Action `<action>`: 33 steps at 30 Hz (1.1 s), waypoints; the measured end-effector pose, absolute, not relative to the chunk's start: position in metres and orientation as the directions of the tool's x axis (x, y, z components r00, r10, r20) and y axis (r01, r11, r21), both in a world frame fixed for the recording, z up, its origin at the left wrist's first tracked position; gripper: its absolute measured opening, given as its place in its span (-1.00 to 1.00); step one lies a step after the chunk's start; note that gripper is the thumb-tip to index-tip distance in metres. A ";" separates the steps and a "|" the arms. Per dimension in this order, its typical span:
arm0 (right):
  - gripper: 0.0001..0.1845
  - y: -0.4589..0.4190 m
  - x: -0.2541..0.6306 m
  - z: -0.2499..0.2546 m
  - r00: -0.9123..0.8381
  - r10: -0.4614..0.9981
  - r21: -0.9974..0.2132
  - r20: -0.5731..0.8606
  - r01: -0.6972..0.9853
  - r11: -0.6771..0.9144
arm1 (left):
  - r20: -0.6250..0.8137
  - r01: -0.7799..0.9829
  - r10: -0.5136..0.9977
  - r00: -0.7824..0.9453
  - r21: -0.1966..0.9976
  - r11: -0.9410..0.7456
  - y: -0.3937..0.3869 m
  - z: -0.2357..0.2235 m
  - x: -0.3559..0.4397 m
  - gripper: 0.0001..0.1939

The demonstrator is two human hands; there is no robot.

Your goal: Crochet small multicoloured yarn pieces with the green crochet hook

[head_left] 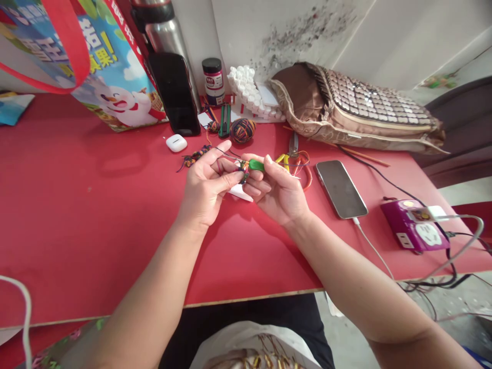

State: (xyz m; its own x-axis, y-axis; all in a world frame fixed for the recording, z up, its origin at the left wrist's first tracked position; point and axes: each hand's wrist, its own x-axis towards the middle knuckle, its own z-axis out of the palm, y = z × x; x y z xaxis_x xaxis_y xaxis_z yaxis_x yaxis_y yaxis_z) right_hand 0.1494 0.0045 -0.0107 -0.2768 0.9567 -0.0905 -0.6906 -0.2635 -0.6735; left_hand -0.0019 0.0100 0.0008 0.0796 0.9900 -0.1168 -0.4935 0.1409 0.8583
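My left hand (209, 187) pinches a small multicoloured crocheted piece (243, 171) between thumb and fingers, above the red table. A dark strand of yarn runs over its raised index finger. In my right hand (279, 189) is a crochet hook with a green handle (256, 165), gripped between thumb and index finger. The hook's handle end meets the piece or lies right against it; its tip I cannot make out. Behind my left hand lies a multicoloured crocheted strip (197, 155). A ball of multicoloured yarn (243, 130) rests beyond both hands.
Pliers (294, 146) and a charging phone (342, 188) lie to the right, near a purple power adapter (413, 225). Behind stand a dark phone (175, 95), a steel bottle (163, 33), a jar (213, 82) and a cushion (361, 102). A white earbud case (177, 143) sits left.
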 end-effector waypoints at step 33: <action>-0.34 0.018 0.174 -0.009 -0.058 0.998 -0.895 -0.017 -0.444 -0.041 | 0.058 -0.288 0.993 0.105 0.957 -0.026 0.001 0.007 -0.003 -0.30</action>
